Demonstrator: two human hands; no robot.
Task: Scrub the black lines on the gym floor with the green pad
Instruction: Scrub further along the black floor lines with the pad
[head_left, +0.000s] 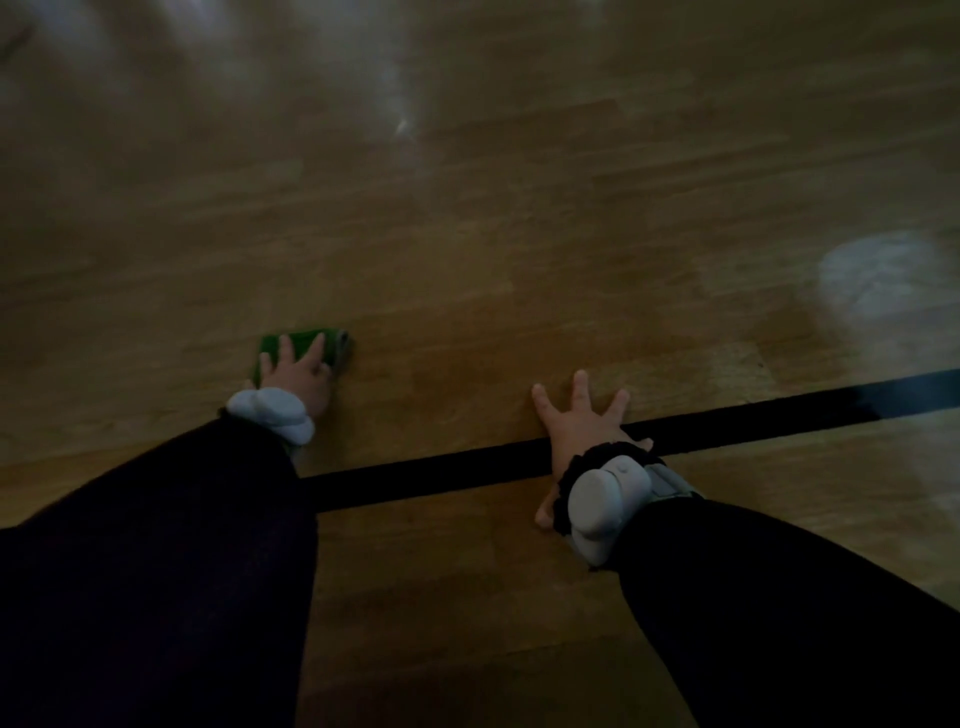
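The left hand (296, 376) lies flat on the green pad (306, 345), fingers straight, pressing it to the wooden floor (467, 260). The pad sits beyond the black line (441, 475), apart from it, so it is probably between strokes. The right hand (584, 423) is spread open across the line, fingers splayed, apparently bracing body weight. The line's long axis runs from below the left forearm, under the right hand, rising rightward. The pad's long axis looks roughly parallel.

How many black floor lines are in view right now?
1. The black line runs across the wood floor from lower left to right edge, passing under the right hand and behind the left sleeve, which may hide more.
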